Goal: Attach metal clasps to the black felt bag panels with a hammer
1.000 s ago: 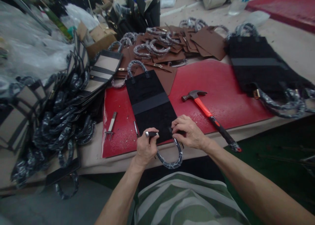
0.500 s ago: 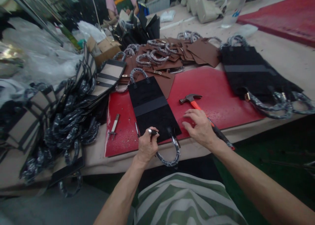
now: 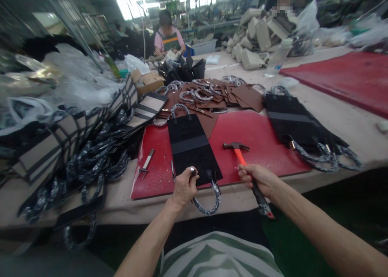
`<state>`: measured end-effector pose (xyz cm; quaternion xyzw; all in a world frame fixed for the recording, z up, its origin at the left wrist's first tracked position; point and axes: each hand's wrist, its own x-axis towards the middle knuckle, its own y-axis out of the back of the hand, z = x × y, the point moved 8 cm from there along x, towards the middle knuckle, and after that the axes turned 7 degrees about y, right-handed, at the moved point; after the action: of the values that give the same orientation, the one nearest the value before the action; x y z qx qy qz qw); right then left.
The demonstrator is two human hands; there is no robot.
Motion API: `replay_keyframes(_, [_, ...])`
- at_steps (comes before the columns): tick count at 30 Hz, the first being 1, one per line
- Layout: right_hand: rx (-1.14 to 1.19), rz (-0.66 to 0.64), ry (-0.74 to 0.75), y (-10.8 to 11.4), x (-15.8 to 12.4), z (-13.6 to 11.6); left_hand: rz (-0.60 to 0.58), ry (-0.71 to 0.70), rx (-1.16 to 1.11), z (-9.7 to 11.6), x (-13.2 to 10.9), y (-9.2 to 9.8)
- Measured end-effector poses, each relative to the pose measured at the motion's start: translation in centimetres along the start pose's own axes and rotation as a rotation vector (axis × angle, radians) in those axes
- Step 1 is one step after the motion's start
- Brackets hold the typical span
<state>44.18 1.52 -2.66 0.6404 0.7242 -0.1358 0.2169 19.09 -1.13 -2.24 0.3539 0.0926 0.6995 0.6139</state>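
Closed round the orange handle of a claw hammer (image 3: 241,156) is my right hand (image 3: 257,178), above the front edge of the red board (image 3: 230,127). My left hand (image 3: 185,186) pinches a short metal punch (image 3: 192,171) over the near end of a black bag panel (image 3: 194,145). The punch's lower part is hidden by my fingers. Plastic-wrapped handles are fixed at both ends of this panel; the near handle (image 3: 209,206) hangs past the board's edge. A thin metal tool (image 3: 172,171) and a pronged steel tool (image 3: 147,163) lie left of the panel.
Brown panels (image 3: 245,97) with wrapped handles are heaped behind the board. More black panels (image 3: 298,117) lie on the right. Beige-and-black pieces (image 3: 66,137) with wrapped handles crowd the left. A person (image 3: 169,38) sits across the table (image 3: 357,147).
My right hand has closed on the hammer and drawn it slightly back; it was open beside it. The left hand keeps the punch. The camera view has tilted up.
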Motion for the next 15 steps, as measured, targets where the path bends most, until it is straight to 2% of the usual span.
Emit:
replay_keyframes(2, [0.008,0.015,0.085,-1.0,-2.0,-1.9,0.0,0.002,0.002,0.0,0.0,0.0])
replay_keyframes(4, [-0.088,0.051,0.301,-1.7,-4.5,-5.1,0.001,0.002,0.003,0.0,0.0,0.0])
replay_keyframes(7, [-0.505,0.164,0.76,-3.1,-8.8,-10.2,0.005,-0.001,0.002,-0.1,0.0,0.0])
replay_keyframes(9, [-0.816,0.186,0.955,-4.7,-10.6,-11.3,0.011,-0.008,0.001,-0.1,0.0,0.0])
replay_keyframes(12, [-1.207,0.073,0.959,-6.3,-10.5,-10.9,0.02,-0.021,0.011,-0.1,0.0,-0.1])
replay_keyframes(13, [-1.264,0.05,0.943,-6.4,-10.6,-11.2,0.019,-0.022,0.014,-0.1,0.0,-0.1])
replay_keyframes(15, [-1.203,0.096,0.989,-5.7,-11.8,-13.6,0.014,-0.018,0.018,0.0,0.0,-0.1])
